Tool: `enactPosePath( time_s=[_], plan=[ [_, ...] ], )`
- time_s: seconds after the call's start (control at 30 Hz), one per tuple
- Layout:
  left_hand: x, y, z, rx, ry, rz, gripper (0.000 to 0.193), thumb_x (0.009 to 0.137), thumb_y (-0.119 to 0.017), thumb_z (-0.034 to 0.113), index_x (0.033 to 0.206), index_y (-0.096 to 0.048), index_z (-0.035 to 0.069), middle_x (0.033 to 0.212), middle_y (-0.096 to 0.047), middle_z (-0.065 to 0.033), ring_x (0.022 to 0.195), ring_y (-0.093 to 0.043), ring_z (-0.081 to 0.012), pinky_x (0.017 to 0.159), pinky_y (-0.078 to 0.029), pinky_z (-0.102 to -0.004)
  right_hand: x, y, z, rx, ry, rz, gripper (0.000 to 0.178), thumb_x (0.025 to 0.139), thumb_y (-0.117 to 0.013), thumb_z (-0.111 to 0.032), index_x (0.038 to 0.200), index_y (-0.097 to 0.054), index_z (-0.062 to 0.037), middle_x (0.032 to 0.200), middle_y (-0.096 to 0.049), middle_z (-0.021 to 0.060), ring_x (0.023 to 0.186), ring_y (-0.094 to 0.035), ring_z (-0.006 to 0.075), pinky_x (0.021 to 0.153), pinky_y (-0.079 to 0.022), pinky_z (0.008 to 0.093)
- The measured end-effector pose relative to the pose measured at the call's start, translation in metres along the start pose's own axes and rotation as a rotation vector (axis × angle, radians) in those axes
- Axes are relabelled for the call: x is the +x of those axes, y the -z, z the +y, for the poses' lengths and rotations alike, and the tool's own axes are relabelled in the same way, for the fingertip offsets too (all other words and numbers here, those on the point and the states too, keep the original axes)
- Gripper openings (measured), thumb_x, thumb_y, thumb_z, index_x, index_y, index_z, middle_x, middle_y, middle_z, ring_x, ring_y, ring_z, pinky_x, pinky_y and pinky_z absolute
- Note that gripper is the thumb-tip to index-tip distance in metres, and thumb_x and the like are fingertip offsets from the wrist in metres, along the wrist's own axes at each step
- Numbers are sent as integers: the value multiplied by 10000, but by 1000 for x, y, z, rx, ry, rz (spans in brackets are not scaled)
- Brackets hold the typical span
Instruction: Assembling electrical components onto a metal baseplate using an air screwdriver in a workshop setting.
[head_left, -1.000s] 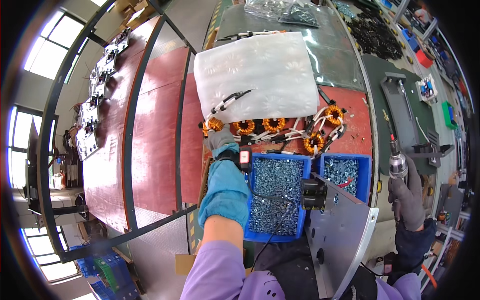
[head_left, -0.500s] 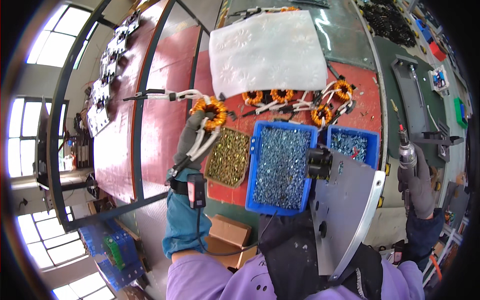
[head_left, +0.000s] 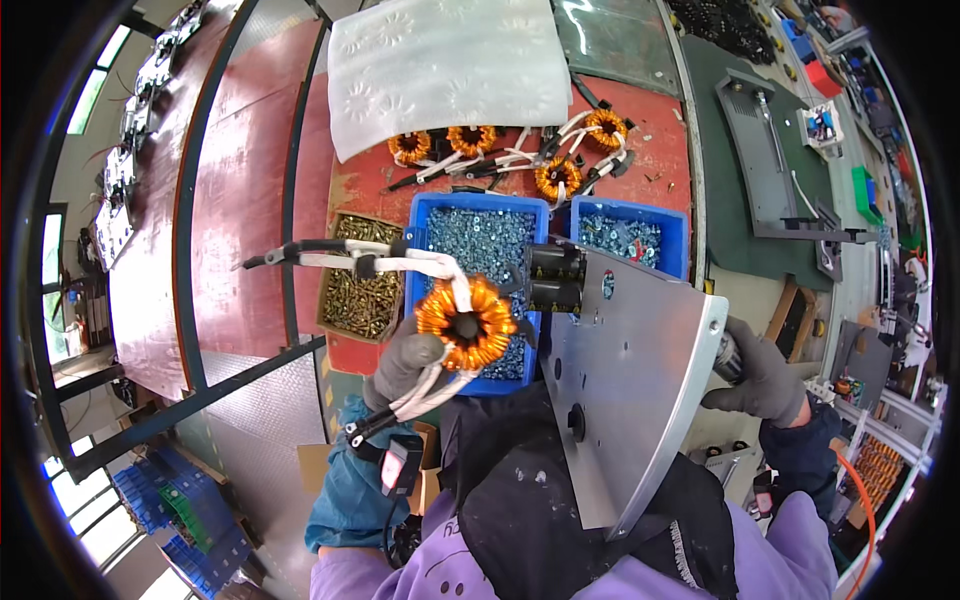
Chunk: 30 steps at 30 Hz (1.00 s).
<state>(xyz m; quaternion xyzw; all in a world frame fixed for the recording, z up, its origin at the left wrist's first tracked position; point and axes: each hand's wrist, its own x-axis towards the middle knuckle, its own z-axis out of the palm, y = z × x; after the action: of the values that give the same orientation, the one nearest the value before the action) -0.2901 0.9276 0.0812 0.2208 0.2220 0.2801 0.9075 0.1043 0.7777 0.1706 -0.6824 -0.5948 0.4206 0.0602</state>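
Red bench [head_left: 660, 150]: orange coils [head_left: 543, 170], two blue bins [head_left: 495, 387], box [head_left: 324, 285] of brass-coloured screws [head_left: 365, 300].

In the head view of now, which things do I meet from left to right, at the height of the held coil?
Brass-coloured screws → left hand → ring of the orange-wound coil → upright metal panel → right hand.
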Motion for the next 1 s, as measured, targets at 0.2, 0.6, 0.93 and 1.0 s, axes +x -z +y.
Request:
enactPosePath(
  time_s=[0.2,0.6,0.93,1.0],
  plan=[
    [11,-13,-30,-122,16,44,924,694,-851,342,1406,-386,-19,1299,-533,-164,1184,-567,-290,1039,-454,-423,11,-17,18,51,146,-73,928,593,-905,-257,1383,-443,-105,918,-695,173,842,-683,402,723,-538,420],
    [17,-24,-36,-172,138,-115,848,704,-832,398,1355,-460,2,1276,-567,-144,1162,-588,-276,1024,-458,-416,28,-14,0,-103,379,3,838,611,-899,-284,1317,-504,-65,850,-684,137,732,-671,367,654,-526,417],
    [18,-21,-35,-179,216,-168,866,709,-827,354,1387,-430,-8,1305,-552,-151,1210,-562,-292,1067,-426,-435,29,-14,-6,-271,417,26,779,609,-863,-251,1291,-525,-86,886,-676,101,754,-663,339,662,-522,412],
    [17,-22,-33,-218,227,-174,868,720,-812,342,1402,-417,-21,1319,-551,-158,1209,-567,-303,1061,-434,-434,31,-12,-9,-285,407,15,787,602,-858,-246,1297,-525,-88,909,-674,92,773,-664,330,679,-524,409]
  ],
)
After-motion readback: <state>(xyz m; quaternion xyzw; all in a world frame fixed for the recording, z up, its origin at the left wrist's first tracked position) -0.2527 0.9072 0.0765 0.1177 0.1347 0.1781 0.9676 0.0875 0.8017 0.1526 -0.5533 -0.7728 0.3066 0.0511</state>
